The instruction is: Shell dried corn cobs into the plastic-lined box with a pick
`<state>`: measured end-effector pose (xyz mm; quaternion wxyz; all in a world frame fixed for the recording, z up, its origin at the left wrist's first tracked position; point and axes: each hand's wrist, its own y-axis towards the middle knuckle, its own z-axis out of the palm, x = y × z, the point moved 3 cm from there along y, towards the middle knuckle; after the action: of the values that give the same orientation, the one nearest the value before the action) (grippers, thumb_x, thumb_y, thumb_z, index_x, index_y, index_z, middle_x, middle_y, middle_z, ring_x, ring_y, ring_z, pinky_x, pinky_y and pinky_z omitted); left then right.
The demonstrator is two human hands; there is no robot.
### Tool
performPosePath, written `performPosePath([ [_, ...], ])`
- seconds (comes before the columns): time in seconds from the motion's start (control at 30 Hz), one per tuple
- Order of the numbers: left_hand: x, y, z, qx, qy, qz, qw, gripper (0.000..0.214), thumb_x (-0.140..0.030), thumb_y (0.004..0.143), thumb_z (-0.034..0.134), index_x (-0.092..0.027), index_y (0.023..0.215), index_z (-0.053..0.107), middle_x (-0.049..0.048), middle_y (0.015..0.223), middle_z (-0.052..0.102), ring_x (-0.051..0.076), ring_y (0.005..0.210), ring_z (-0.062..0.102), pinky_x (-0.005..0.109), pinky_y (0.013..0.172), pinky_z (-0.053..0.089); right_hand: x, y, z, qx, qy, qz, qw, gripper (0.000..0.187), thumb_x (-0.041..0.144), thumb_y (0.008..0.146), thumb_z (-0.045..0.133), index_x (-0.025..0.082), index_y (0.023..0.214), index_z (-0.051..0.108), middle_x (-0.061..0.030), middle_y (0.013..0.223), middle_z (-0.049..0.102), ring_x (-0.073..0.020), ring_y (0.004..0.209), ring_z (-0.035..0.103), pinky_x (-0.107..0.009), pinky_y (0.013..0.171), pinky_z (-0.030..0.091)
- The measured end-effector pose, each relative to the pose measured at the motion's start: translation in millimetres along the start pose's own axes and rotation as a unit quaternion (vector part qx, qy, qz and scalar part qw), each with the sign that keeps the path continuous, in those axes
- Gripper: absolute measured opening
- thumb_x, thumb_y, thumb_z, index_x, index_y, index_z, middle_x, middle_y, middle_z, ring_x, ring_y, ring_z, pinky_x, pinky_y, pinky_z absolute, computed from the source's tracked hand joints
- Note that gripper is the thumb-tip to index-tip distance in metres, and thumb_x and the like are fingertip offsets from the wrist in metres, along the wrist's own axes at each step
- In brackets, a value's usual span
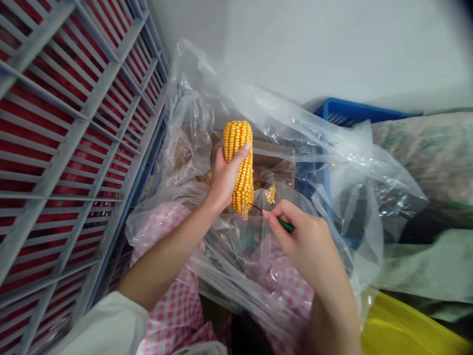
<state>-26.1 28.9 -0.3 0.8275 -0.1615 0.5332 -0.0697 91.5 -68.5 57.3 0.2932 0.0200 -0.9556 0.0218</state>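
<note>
My left hand (222, 178) is wrapped around a yellow corn cob (241, 165), holding it upright over a clear plastic bag (281, 148). My right hand (301, 239) pinches a thin tool with a green handle (286, 226); its dark metal tip touches the lower end of the cob. Loose kernels (271, 193) lie inside the bag just behind the cob. The bag rests across my lap on pink checked cloth (173, 305).
A grey and blue crate stack with red contents (70, 148) stands close at the left. A blue plastic basket (347, 114) sits behind the bag. A yellow container (402, 328) is at the lower right, with patterned fabric (428, 153) above it.
</note>
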Motion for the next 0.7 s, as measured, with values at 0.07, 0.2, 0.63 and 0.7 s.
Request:
performPosePath([
  [0.07,0,0,1.0,0.003,-0.005,0.000,1.000,0.034,-0.041,0.064,0.068,-0.022,0.089,0.055,0.0001,0.081,0.056,0.013,0.075,0.058,0.023,0.064,0.048,-2,-1,-1,-0.001,0.003,0.006,1.000,0.021,0.026,0.083,0.048,0.020,0.063,0.044,0.0079,0.046,0.039,-0.0058,0.040,0.034,-0.017,0.044,0.027],
  [0.2,1,0,2.6,0.004,-0.006,-0.002,1.000,0.035,-0.041,0.063,0.068,-0.022,0.090,0.055,0.0001,0.081,0.056,0.012,0.072,0.057,0.023,0.062,0.048,-3,-1,-1,0.003,0.003,0.014,1.000,0.021,0.026,0.083,0.048,0.020,0.063,0.044,0.0079,0.046,0.039,-0.0058,0.040,0.034,-0.017,0.043,0.027],
  [0.63,10,7,-5.5,-0.024,0.004,-0.052,0.998,0.041,-0.047,0.062,0.067,-0.023,0.090,0.050,-0.0004,0.078,0.056,0.013,0.069,0.058,0.023,0.060,0.047,-3,9,15,-0.014,-0.006,-0.001,1.000,0.020,0.024,0.082,0.046,0.020,0.063,0.043,0.0063,0.049,0.045,-0.0070,0.041,0.038,-0.019,0.046,0.027],
  [0.7,9,10,-7.8,-0.042,0.003,-0.030,0.999,0.043,-0.046,0.061,0.068,-0.023,0.091,0.048,-0.0005,0.081,0.057,0.012,0.070,0.058,0.022,0.062,0.047,1,8,24,-0.045,-0.039,0.009,0.998,0.019,0.022,0.083,0.043,0.020,0.064,0.044,0.0046,0.050,0.047,-0.0083,0.041,0.041,-0.021,0.046,0.026],
])
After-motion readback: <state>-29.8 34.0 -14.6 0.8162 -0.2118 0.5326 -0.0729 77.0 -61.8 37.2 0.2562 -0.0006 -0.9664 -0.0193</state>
